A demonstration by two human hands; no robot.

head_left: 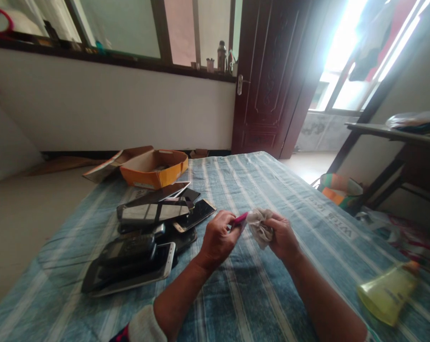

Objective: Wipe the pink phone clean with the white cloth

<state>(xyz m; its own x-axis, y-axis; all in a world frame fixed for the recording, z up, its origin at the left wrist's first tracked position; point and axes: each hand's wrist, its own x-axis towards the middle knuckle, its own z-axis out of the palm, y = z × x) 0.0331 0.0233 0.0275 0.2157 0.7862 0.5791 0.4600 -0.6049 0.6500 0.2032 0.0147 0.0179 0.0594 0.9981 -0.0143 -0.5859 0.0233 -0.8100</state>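
Observation:
My left hand is closed around a small, flat pink object, tilted upward; its kind is mostly hidden by the fingers. A crumpled greyish-white cloth is bunched in my right hand, pressed against or close beside the pink object's end. To the left of my hands, a gold-rimmed smartphone lies among a pile of dark phones and tablets. A white-edged tablet lies nearest me, with a black desk-phone-like device on top of it.
An open orange cardboard box stands at the bed-like surface's far left, on a blue striped cloth. A yellow translucent bottle lies at the right. Beyond are a dark red door and a side table.

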